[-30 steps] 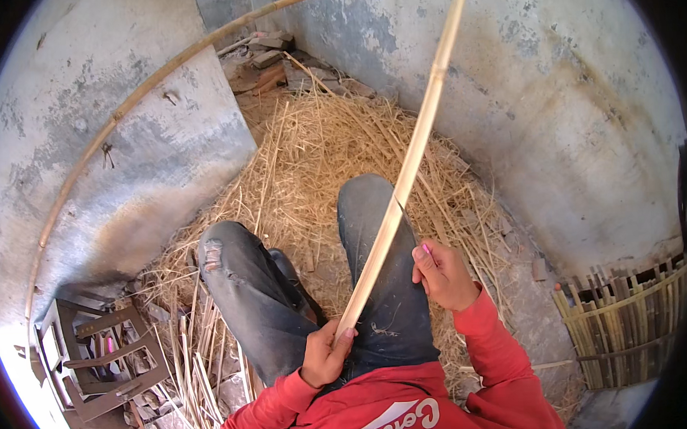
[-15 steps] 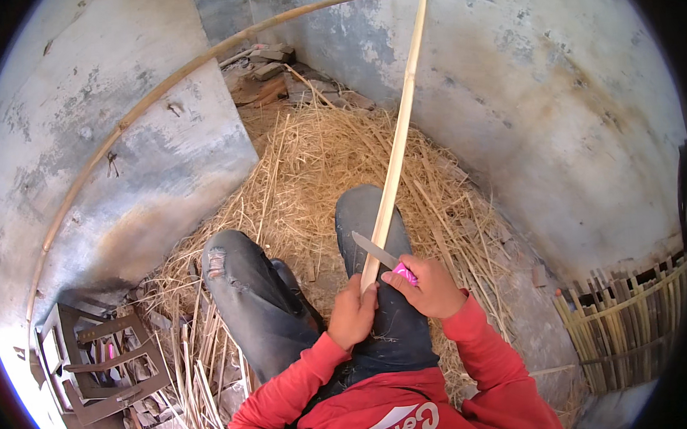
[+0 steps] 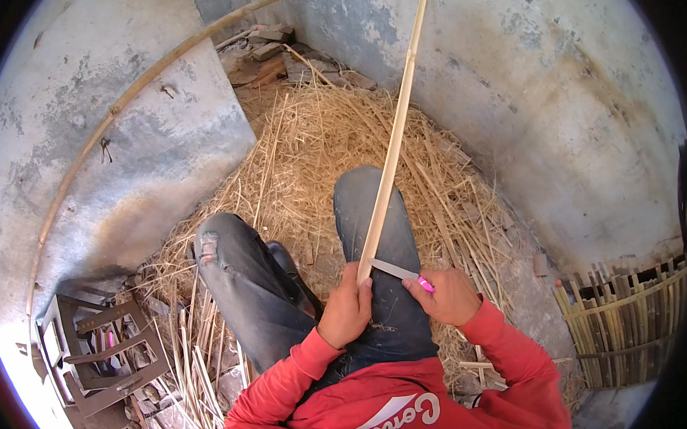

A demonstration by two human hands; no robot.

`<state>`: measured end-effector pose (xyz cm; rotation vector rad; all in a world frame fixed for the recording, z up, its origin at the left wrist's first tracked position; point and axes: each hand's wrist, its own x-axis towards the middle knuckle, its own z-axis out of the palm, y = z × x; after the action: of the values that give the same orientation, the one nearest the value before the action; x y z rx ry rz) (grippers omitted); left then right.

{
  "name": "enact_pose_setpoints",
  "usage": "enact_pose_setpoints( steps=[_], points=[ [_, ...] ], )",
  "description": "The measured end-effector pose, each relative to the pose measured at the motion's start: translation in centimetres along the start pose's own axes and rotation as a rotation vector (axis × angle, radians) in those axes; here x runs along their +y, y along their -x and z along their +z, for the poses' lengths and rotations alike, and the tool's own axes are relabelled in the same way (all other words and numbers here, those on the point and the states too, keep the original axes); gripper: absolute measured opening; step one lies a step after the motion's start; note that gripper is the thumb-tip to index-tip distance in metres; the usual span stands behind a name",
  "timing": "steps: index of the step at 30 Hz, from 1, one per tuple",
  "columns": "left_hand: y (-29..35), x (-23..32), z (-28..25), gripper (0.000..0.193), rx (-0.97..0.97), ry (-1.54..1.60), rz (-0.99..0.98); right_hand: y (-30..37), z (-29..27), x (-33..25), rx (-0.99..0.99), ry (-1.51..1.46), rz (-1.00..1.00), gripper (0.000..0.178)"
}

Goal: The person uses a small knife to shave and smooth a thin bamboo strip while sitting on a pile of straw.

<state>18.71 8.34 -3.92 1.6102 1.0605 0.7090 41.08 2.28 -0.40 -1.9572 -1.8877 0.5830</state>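
Note:
A long pale bamboo strip (image 3: pixel 389 163) slants up and away from my lap, crossing over my right thigh and running out of the top of the view. My left hand (image 3: pixel 347 309) is closed round its near end, thumb on top. In my right hand (image 3: pixel 448 295) is a knife (image 3: pixel 396 269) with a pink handle, its blade pointing left. The blade's tip meets the strip's right edge just above my left thumb. Most of the handle is hidden inside my right fingers.
Straw-like shavings (image 3: pixel 332 131) heap on the floor ahead. A brown frame (image 3: pixel 116 355) and loose split strips (image 3: pixel 193 367) lie at left. A slatted bamboo panel (image 3: pixel 628 321) leans at right. A long bent pole (image 3: pixel 116 109) arcs along the left wall (image 3: pixel 148 123). Bricks (image 3: pixel 267 51) lie at the back.
The knife has come down the strip toward my left hand, its blade turned flatter and farther right. My right hand has moved slightly right and down. My left hand keeps its grip.

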Motion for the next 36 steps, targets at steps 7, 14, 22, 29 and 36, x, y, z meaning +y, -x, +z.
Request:
enact_pose_setpoints(
  steps=[7,14,22,29,36],
  points=[
    [0.5,-0.6,-0.9,0.021,0.025,-0.022,0.057,-0.8,0.5,0.1,0.028,0.089,-0.029,0.053],
    [1.2,0.6,-2.3,0.022,-0.054,0.002,-0.057,-1.6,0.8,0.1,0.038,0.157,-0.030,0.058],
    [1.9,0.4,-3.3,0.019,-0.066,-0.024,-0.071,-2.0,2.1,1.0,0.040,0.176,-0.065,0.061],
    [3.4,0.6,-4.2,0.019,-0.043,-0.036,-0.001,-2.3,2.8,0.9,0.115,0.146,0.015,0.061],
    [10.7,-0.4,-7.8,0.018,-0.195,-0.072,-0.257,-4.0,0.4,2.5,0.195,-0.020,0.042,0.058]
  ],
)
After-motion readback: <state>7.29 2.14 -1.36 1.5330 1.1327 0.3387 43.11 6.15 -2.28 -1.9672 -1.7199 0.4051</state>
